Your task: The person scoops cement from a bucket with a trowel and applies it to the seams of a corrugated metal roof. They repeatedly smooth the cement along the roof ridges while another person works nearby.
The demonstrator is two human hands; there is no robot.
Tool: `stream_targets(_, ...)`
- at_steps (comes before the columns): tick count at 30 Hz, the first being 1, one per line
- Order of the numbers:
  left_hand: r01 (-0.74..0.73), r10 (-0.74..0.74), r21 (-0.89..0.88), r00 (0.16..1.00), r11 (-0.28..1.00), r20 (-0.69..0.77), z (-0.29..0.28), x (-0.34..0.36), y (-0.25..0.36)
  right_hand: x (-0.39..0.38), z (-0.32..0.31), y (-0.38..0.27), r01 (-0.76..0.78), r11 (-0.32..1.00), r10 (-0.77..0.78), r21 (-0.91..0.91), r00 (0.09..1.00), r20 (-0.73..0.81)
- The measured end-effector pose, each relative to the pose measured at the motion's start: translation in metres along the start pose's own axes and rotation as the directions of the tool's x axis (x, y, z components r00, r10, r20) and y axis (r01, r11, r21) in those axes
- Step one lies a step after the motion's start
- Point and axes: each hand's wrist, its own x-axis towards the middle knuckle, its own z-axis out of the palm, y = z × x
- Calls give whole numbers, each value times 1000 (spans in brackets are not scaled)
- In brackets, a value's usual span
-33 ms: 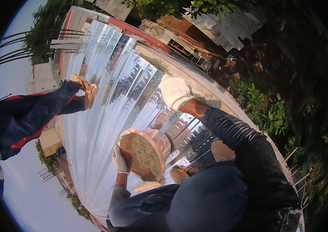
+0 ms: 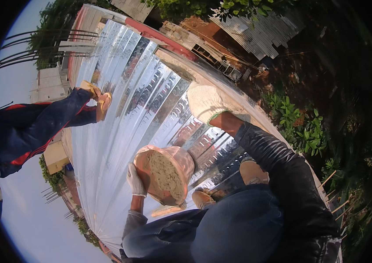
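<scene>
My left hand, in a white knit glove, grips the left rim of a tilted pinkish bucket holding grey-brown mortar on the shiny corrugated metal sheeting. My right hand, also gloved, is over the rough concrete edge where the sheets end; its fingertips and anything under them are hard to make out. My shoes show just right of the bucket, and a piece of pale wood lies below it.
At left, another person in dark trousers and sandals is on the sheeting's far edge, beside protruding rebar. Beyond the concrete edge are a drop to soil, leafy plants, rusty metal roofing and protruding sticks.
My right hand has shifted slightly to the right along the concrete edge. The view has tilted a little; my left hand and the bucket look the same.
</scene>
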Motion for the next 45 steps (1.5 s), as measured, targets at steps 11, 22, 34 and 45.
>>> stream_targets(11, -89, 94, 74, 993, 993, -75, -7, 11, -14, 189, -44, 58, 315, 913, -252, -260, 935, 248)
stream_targets(22, -56, 53, -36, 996, 998, -65, 4, 2, -11, 253, -48, 54, 463, 702, -202, -541, 859, 471)
stream_targets(34, -21, 17, -111, 999, 994, -41, 9, 0, -4, 135, -89, 73, -51, 992, -14, 117, 870, 494)
stream_targets(45, -46, 45, -50, 999, 998, -6, -3, 13, -14, 34, 1, -6, -36, 995, 53, -94, 981, 186)
